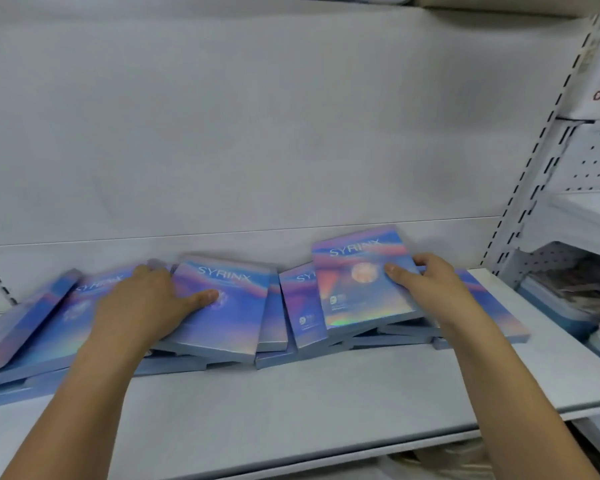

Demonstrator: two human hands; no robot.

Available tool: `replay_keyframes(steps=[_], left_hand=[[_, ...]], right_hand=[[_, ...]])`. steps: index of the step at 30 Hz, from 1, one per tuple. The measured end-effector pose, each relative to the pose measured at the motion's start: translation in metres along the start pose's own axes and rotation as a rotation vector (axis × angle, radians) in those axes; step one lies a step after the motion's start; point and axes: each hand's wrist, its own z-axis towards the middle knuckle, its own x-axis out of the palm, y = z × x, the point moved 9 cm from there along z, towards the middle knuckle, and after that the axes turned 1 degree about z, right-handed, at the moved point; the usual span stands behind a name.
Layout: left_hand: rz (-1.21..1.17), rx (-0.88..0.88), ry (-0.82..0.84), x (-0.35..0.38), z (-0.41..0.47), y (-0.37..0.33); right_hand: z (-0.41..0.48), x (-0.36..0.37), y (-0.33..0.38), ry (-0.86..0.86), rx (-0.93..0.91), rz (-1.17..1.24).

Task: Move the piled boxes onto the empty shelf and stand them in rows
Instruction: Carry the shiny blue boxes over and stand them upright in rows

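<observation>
Right hand (426, 289) gripped top box (357, 289) at its right edge, thumb on face; left hand (139, 306) lay spread on pile (232, 323). Best: lift clear, left steadying neighbours, stand upright.

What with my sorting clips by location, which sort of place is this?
Probably a shop or stockroom: a white shelf on slotted uprights, a perforated back panel beside it, and many identical SYRINX boxes piled together.
</observation>
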Motion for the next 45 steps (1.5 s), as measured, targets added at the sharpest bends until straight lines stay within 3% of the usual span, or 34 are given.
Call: replay_keyframes(steps=[5, 11, 18, 28, 45], left_hand=[[-0.133, 0.054, 0.048, 0.01, -0.01, -0.016], [-0.894, 0.036, -0.098, 0.002, -0.053, -0.015], [-1.378, -0.041, -0.162, -0.001, -0.125, 0.04], [-1.446, -0.223, -0.522, -0.025, -0.211, 0.202], [-1.456, -0.405, -0.746, -0.072, -0.328, 0.537]], right_hand=[[-0.012, -0.021, -0.021, -0.015, -0.014, 0.371], [-0.04, -0.023, -0.012, 0.216, -0.074, 0.654], [-0.068, 0.017, 0.022, 0.477, -0.122, 0.782], [-0.153, 0.155, 0.071, 0.767, -0.092, 0.713], [-0.382, 0.449, 0.198, 1.03, -0.139, 0.672]])
